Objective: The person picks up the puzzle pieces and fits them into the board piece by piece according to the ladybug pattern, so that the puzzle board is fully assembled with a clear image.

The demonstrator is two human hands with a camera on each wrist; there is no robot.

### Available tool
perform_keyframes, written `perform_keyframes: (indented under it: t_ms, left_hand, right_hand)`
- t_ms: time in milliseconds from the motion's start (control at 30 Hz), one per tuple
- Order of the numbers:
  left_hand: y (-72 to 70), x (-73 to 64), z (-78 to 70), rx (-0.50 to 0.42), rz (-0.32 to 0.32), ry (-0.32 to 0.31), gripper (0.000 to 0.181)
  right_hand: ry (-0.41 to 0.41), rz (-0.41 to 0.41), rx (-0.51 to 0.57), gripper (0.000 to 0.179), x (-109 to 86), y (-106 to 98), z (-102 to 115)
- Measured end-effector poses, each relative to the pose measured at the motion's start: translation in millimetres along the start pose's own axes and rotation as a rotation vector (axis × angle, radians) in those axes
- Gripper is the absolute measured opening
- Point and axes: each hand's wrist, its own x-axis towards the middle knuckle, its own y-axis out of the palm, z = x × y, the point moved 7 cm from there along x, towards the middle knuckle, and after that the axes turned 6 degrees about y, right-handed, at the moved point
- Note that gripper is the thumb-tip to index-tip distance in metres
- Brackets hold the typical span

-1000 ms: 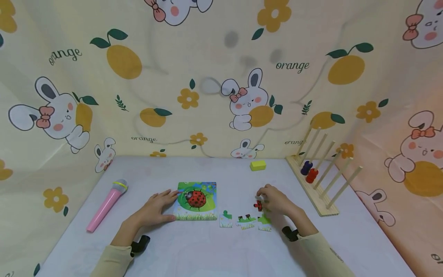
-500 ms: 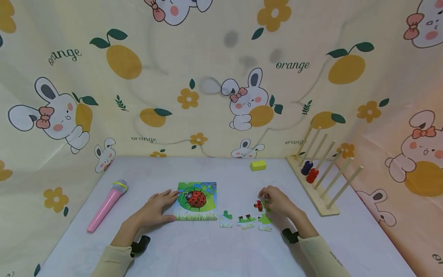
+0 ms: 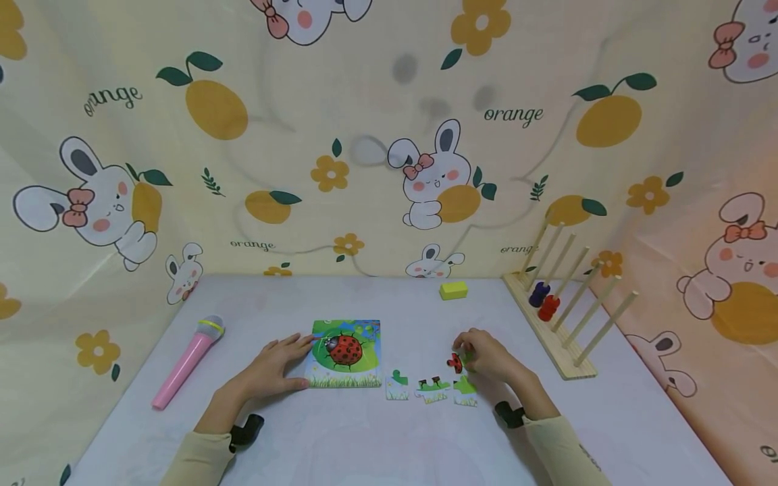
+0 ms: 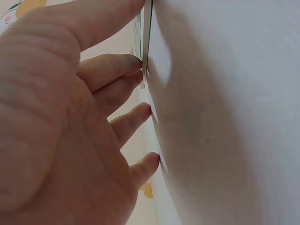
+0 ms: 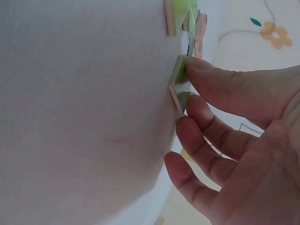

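Observation:
In the head view my left hand [image 3: 276,368] lies at the left edge of a square ladybug picture board [image 3: 346,378]. Its thumb and fingertips touch the board's edge, and the left wrist view shows the fingers [image 4: 131,124] extended down to the tabletop. To the right, my right hand [image 3: 486,354] pinches a green puzzle piece [image 5: 179,70] with a wooden edge between thumb and fingers, low at the table. Beside its fingertips lies a red-and-black puzzle piece [image 3: 454,363]. Nearer me are three green-and-white puzzle pieces: one left [image 3: 397,386], one middle [image 3: 433,389], one right [image 3: 464,391].
A pink toy microphone [image 3: 188,361] lies at the left. A yellow block [image 3: 453,291] sits near the back edge. At the right stands a wooden peg rack [image 3: 568,347] with blue beads [image 3: 539,295] and red beads [image 3: 549,308]. A printed curtain [image 3: 365,88] surrounds the white table.
My right hand's fingertips have shifted slightly right and toward me, and more of the green piece beside the red-and-black one shows. My left hand and the board stay put.

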Motion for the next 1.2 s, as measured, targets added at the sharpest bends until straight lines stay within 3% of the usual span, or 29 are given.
perform_keyframes:
  t_ms: [233,733,967,1200]
  left_hand:
    - [0.8,-0.1,2.1,0.001,-0.004,-0.003,0.08]
    - [2.8,0.6,5.6,-0.002,0.005,-0.008,0.08]
    - [1.7,0.1,4.1,0.001,0.006,-0.006,0.08]
    - [0.9,-0.1,3.0,0.005,0.005,-0.009,0.08]
  right_hand:
    - [0.005,-0.019,0.021,0.035,-2.0,-0.4,-0.8]
    - [-0.07,-0.017,0.023,0.034,-7.0,-2.7,3.3]
    - [-0.144,0.018,0.106,0.024,-3.8,-3.9,5.9]
    - [-0.163,0.057,0.172,0.016,10.1,-4.6,19.2]
